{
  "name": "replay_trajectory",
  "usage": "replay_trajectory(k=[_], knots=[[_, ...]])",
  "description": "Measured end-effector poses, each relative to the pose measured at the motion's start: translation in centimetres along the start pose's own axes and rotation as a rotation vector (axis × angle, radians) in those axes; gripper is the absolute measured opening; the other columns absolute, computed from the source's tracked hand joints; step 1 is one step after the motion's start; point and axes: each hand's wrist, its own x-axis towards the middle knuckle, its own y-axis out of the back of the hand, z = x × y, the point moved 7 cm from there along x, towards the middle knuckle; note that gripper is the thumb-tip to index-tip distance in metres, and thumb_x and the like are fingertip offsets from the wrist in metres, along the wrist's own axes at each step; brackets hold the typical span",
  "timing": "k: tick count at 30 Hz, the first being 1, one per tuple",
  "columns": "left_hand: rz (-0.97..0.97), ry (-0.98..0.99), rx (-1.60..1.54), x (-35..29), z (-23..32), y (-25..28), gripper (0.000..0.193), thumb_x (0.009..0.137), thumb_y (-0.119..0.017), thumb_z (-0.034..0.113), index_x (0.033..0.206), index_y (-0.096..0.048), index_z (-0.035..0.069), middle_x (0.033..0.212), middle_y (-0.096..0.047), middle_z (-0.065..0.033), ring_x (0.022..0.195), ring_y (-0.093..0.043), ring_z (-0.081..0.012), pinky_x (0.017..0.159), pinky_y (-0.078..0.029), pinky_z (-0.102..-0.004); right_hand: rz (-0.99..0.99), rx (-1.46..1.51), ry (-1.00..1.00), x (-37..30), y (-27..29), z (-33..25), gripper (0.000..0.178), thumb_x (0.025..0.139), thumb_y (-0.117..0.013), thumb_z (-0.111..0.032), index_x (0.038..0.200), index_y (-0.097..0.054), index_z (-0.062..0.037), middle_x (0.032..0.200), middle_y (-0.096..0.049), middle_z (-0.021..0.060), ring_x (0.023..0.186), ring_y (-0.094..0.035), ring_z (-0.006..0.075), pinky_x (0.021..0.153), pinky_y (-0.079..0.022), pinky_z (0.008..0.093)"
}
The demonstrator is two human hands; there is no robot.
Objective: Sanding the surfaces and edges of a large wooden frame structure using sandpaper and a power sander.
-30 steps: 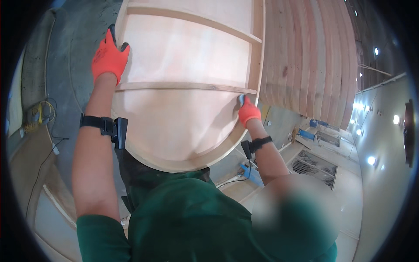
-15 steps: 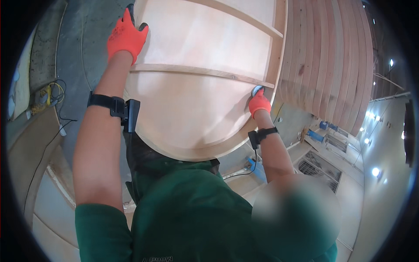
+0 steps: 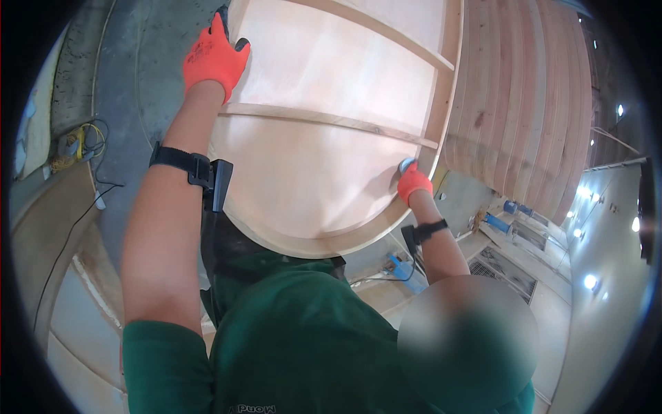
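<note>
A large wooden panel [image 3: 296, 172] with a rounded near end, a raised rim and wooden crossbars lies in front of my body. My left hand [image 3: 216, 61], in a red glove with black fingertips, grips its left edge, thumb over the rim and fingers along the outer side. At the right, my right hand [image 3: 415, 185], gloved in red too, holds a small round pale pad [image 3: 406, 165] against the panel's inner face. The pad sits beside the right rim, nearer me than the closest crossbar [image 3: 331, 119]. My right fingers are partly hidden.
Tall wooden boards [image 3: 517, 103] stand beyond the panel's right side. On the left floor lie a coiled yellow cable [image 3: 89, 141] and a thin black cord [image 3: 72, 228]. A blue object [image 3: 407, 272] shows below the panel at the right.
My right hand has slid the pad along the inside of the right rim toward me, farther from the crossbar. My left hand keeps its grip on the edge. The whole view has shifted slightly.
</note>
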Motion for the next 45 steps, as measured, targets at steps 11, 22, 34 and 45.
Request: replay_trajectory(k=[11, 22, 34, 45], knots=[[0.005, 0.018, -0.012, 0.1, -0.6, 0.0, 0.078, 0.090, -0.058, 0.046, 0.153, -0.027, 0.011, 0.146, -0.046, -0.0122, 0.132, -0.048, -0.0278, 0.108, -0.041, -0.0400, 0.018, 0.023, -0.002, 0.0, 2.8, -1.7, 0.061, 0.093, -0.039, -0.019, 0.151, -0.026, -0.0041, 0.124, -0.061, 0.0269, 0.115, -0.060, 0.0398, 0.098, -0.047, 0.0443], [-0.075, 0.051, -0.074, 0.0, 0.2, 0.2, 0.080, 0.090, -0.059, 0.047, 0.154, -0.026, 0.013, 0.146, -0.045, -0.0116, 0.133, -0.046, -0.0274, 0.107, -0.043, -0.0403, 0.133, 0.240, -0.097, 1.2, 1.3, -1.5, 0.069, 0.092, -0.047, -0.024, 0.154, -0.023, -0.0064, 0.118, -0.065, 0.0239, 0.106, -0.064, 0.0391, 0.094, -0.049, 0.0460], [-0.036, 0.013, -0.128, 0.5, 0.6, 0.6, 0.080, 0.090, -0.061, 0.044, 0.153, -0.026, 0.010, 0.150, -0.042, -0.0127, 0.136, -0.043, -0.0290, 0.111, -0.037, -0.0397, 0.175, 0.315, -0.113, 1.7, 1.0, -1.1, 0.067, 0.092, -0.045, -0.023, 0.154, -0.024, -0.0091, 0.121, -0.064, 0.0213, 0.112, -0.063, 0.0359, 0.095, -0.048, 0.0445], [-0.012, -0.017, -0.106, 0.3, 0.0, -0.1, 0.081, 0.089, -0.062, 0.044, 0.153, -0.027, 0.009, 0.152, -0.040, -0.0141, 0.137, -0.042, -0.0304, 0.112, -0.036, -0.0406, 0.146, 0.283, -0.107, -0.1, 0.7, -1.5, 0.060, 0.092, -0.041, -0.020, 0.151, -0.032, -0.0108, 0.117, -0.066, 0.0211, 0.108, -0.064, 0.0364, 0.091, -0.050, 0.0453]])
